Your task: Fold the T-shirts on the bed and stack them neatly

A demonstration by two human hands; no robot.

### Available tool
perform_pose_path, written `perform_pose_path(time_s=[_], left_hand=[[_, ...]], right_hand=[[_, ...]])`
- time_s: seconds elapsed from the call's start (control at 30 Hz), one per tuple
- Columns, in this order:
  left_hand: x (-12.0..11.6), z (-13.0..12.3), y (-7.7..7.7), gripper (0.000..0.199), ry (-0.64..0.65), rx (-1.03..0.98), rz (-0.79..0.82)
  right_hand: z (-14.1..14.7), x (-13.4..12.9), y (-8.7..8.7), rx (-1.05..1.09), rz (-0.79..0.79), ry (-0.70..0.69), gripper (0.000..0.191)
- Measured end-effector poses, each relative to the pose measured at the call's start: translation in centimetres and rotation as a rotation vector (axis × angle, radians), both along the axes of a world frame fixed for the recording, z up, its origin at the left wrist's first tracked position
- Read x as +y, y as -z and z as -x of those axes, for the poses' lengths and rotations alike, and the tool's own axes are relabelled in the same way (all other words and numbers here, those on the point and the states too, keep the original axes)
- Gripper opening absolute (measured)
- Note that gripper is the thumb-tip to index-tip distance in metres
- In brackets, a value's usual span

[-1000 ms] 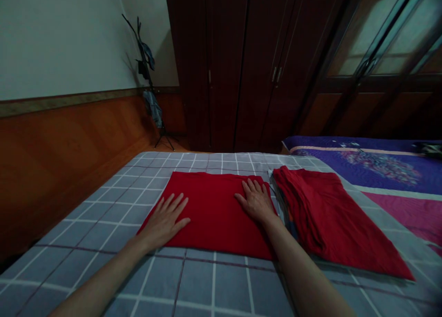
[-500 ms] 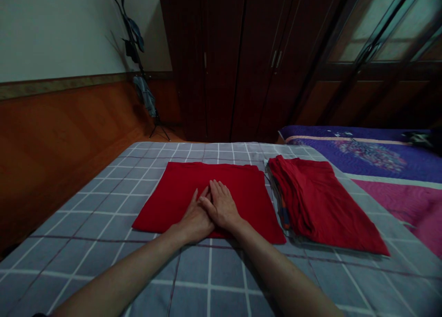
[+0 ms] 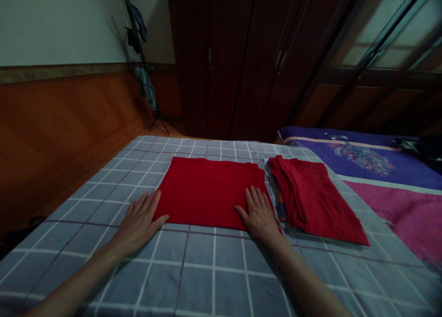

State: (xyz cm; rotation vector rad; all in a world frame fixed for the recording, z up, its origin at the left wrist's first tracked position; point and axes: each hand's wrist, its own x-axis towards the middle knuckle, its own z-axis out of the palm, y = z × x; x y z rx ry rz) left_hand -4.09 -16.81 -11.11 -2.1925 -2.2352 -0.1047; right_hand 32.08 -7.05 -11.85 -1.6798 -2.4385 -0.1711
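A flat, folded red cloth (image 3: 207, 188), perhaps a garment, lies in the middle of the grey checked bed cover (image 3: 193, 271). At its near left corner is my left hand (image 3: 140, 222), fingers stretched out, thumb and fingertips by the cloth's edge. My right hand (image 3: 260, 213) rests palm down on the cloth's right part with the fingers extended. Neither hand grips anything. Just to the right sits a stack of folded clothes (image 3: 317, 202) with a red piece on top; greyish and darker layers show at its left side.
Beyond the bed stands a dark wooden wardrobe (image 3: 228, 68). A coat stand (image 3: 140, 41) with a few items hung on it is at the back left. To the right is another bed surface with a purple and pink cover (image 3: 373, 160). A window (image 3: 366, 36) is at upper right.
My hands, one overlapping the other at the cloth's middle before, have moved apart: the left to the near left corner, the right to the right side. The view has shifted slightly.
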Motion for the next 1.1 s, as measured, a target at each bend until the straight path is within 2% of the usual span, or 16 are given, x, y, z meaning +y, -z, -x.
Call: perform_pose_path(time_s=[0.07, 0.17, 0.27, 0.33, 0.4, 0.5, 0.6, 0.7, 0.77, 0.83, 1.0, 1.1], left_hand=[[1.3, -2.5, -2.0, 0.072, 0.122, -0.047, -0.019], [4.8, -8.0, -4.1, 0.066, 0.408, -0.141, 0.017], [9.5, -12.6, -4.0, 0.065, 0.644, -0.218, 0.105], [12.7, -13.6, -2.9, 0.069, 0.7, -0.214, 0.172], [15.5, -12.7, -1.8, 0.072, 0.627, -0.188, 0.189], [18.3, -9.1, -0.8, 0.072, 0.399, -0.166, 0.129], [19.2, -5.6, -0.4, 0.072, 0.273, -0.167, 0.072], [19.3, -3.9, 0.1, 0.07, 0.169, -0.182, 0.008], [19.3, -3.7, 0.2, 0.068, 0.091, -0.2, -0.044], [19.5, -4.3, 0.0, 0.065, 0.067, -0.227, -0.084], [21.6, -7.1, -1.5, 0.041, 0.159, -0.323, -0.16], [23.5, -8.1, -1.8, 0.027, 0.143, -0.375, -0.189]], right_hand=[[0.2, -0.1, 0.0, -0.009, -0.008, 0.001, 0.07], [0.5, 0.0, 0.1, -0.005, -0.014, -0.005, 0.069], [0.3, 0.2, 0.4, 0.006, -0.04, -0.031, 0.067], [0.0, 0.3, 0.7, 0.022, -0.059, -0.048, 0.067], [-0.3, 0.3, 1.1, 0.046, -0.068, -0.056, 0.068], [-0.5, 0.5, 1.5, 0.076, -0.066, -0.062, 0.068], [-0.5, 0.5, 1.8, 0.093, -0.074, -0.061, 0.069], [-0.5, 0.6, 1.8, 0.088, -0.091, -0.061, 0.069], [-0.5, 0.6, 1.8, 0.08, -0.097, -0.063, 0.069], [-0.6, 0.5, 1.8, 0.075, -0.097, -0.062, 0.068], [-0.7, 0.5, 2.0, 0.096, -0.08, -0.068, 0.068], [-0.7, 0.4, 2.0, 0.113, -0.07, -0.065, 0.068]])
